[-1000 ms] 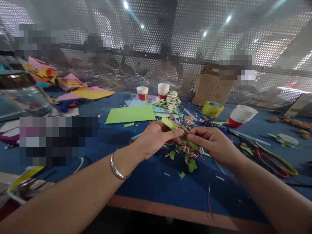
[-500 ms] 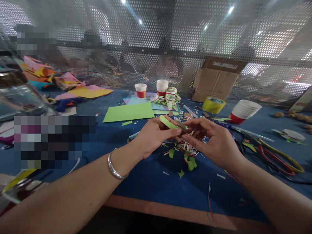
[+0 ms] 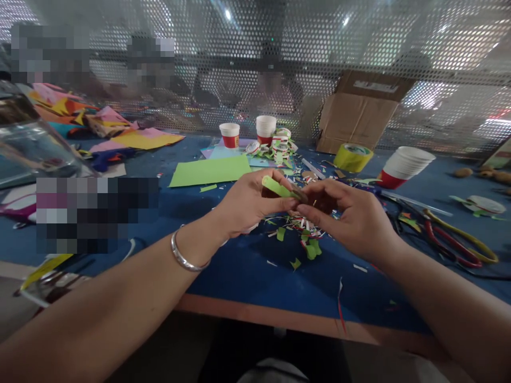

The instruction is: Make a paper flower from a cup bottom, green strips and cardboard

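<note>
Head view: my left hand [image 3: 247,207] clamps the green strip [image 3: 277,187]; my right hand [image 3: 351,221], at three o'clock, curls at its tip, grip unclear, wanting a firmer hold.

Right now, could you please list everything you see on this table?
green paper strip: one, green, held up at centre
green paper sheet: one, green, beyond the strip
cut paper scraps: many, green, white, red, below the strip
upright paper cups: several, white and red, far centre
tipped cup stack: one, white and red, right
yellow tape roll: one, yellow, beside that stack
cardboard box: one, brown, far right
blue table: one, blue, under everything
silver bangle: one, silver, left wrist
left hand: one, pinching the strip
right hand: one, at the strip's end, grip unclear
</note>
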The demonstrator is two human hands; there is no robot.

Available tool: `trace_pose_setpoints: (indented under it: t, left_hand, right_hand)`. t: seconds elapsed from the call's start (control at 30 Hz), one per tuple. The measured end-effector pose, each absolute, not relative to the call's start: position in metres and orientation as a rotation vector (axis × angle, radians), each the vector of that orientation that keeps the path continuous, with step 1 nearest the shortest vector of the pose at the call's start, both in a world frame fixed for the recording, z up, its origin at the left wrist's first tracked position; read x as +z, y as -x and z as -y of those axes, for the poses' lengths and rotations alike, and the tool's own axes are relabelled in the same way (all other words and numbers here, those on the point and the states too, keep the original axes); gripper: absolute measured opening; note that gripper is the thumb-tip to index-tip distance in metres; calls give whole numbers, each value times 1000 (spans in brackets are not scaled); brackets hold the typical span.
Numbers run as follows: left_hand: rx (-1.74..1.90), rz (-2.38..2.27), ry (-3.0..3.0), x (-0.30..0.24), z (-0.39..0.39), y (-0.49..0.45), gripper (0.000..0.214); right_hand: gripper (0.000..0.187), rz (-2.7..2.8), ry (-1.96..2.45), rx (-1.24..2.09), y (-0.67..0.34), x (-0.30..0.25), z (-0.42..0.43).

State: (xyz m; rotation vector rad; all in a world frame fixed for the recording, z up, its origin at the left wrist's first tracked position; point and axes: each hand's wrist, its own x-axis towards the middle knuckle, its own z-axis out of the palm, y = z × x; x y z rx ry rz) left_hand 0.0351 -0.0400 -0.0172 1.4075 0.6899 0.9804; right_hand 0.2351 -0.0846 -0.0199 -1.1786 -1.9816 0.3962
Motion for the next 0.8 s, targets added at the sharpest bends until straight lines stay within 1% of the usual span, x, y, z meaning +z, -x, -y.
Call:
trace_pose_setpoints:
  t: [0.1,0.27,0.33,0.4,0.47,0.6,0.8]
  left_hand:
    - [923,-700,-1549,-11,38,-28,32]
    - [584,-735,-1882,7,31,-2,26]
    - [481,-890,-2139,12,27,10,33]
    - [287,-1089,-2337,14,25,18,40]
    - [113,-1189,-2460,13,23,22,47]
    - [-90,-1278,-2522,9,24,22,51]
    - [-161,-1311,-2460,13,23,22,47]
  right_hand:
    - [16,1949,1190,515,-235,-18,84]
    - [10,1920,1207,586,-236,-15,83]
    - [12,1921,1224,599,-238,-16,82]
    - [15,1924,1260,621,-240,-18,81]
    - [19,1932,1296,630,-241,-19,80]
    - [20,1941,1315,599,-243,-17,80]
    - [17,1898,1285,585,-244,-14,78]
